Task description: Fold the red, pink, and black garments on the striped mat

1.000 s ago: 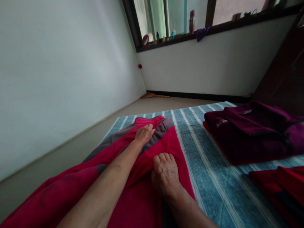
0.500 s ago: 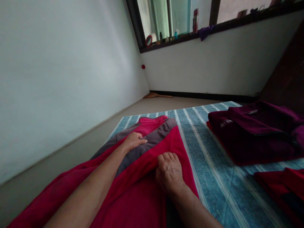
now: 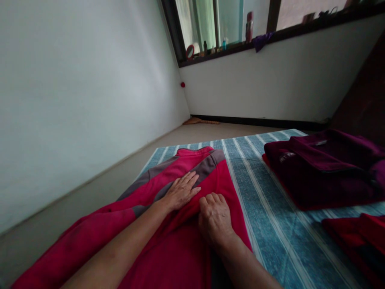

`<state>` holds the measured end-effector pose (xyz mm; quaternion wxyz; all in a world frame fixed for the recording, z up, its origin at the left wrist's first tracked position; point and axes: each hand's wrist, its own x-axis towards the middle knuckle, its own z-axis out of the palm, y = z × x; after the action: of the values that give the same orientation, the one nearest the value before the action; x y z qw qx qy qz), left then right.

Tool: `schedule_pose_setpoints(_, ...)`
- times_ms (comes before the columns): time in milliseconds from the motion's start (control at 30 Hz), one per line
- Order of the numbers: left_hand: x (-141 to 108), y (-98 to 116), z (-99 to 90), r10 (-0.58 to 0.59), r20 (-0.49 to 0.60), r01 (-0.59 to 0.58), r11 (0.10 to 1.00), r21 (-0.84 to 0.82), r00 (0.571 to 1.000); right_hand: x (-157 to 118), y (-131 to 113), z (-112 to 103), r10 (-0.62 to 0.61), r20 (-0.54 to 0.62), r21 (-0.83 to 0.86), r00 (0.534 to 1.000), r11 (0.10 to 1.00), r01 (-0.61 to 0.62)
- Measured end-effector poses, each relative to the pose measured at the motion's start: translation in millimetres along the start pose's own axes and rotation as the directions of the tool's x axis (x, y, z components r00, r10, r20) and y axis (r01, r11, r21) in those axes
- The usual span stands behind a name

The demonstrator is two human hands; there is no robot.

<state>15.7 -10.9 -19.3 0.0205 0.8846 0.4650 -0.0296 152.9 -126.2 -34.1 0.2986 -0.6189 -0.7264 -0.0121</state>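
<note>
A pinkish-red jacket [image 3: 186, 249] with grey bands lies spread over a blue striped sheet [image 3: 255, 176], its collar pointing away from me. My left hand [image 3: 182, 190] rests flat on the jacket, fingers stretched out over a grey band and the red cloth beside it. Just to its right, my right hand [image 3: 215, 216] is closed with curled fingers, gripping the jacket's fabric near its right side. The fingertips of that hand are tucked out of sight.
Folded dark purple clothing [image 3: 325, 172] sits on the right of the sheet, with red cloth under it. Nearer me lies a folded red garment [image 3: 357, 241]. A white wall [image 3: 75, 100] rises on the left. Bottles and a flask [image 3: 249, 28] stand on the windowsill.
My left hand has opened from a pinched hold on the jacket and moved slightly right and nearer, now flat on the cloth. My right hand stays in place, closed.
</note>
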Motion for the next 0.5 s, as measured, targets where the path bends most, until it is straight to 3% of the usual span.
schedule_pose_setpoints(233, -10, 3, -0.6, -0.006, -0.064, 0.007, 1.0, 0.019, 0.998, -1, 1, 6, 0.021, -0.076, 0.012, 0.997, 1.0, -0.02)
schedule_pose_setpoints(367, -19, 11, -1.7, 0.018, 0.026, -0.017, 0.999, -0.032, 1.0, -1, 3, 9, 0.069, -0.142, 0.129, 0.987, 0.99, -0.051)
schedule_pose_setpoints(500, -21, 10, -0.6, 0.01, 0.053, -0.007, 0.998, -0.067, 0.999, -1, 6, 7, 0.168, -0.104, 0.24, 0.98, 0.961, -0.139)
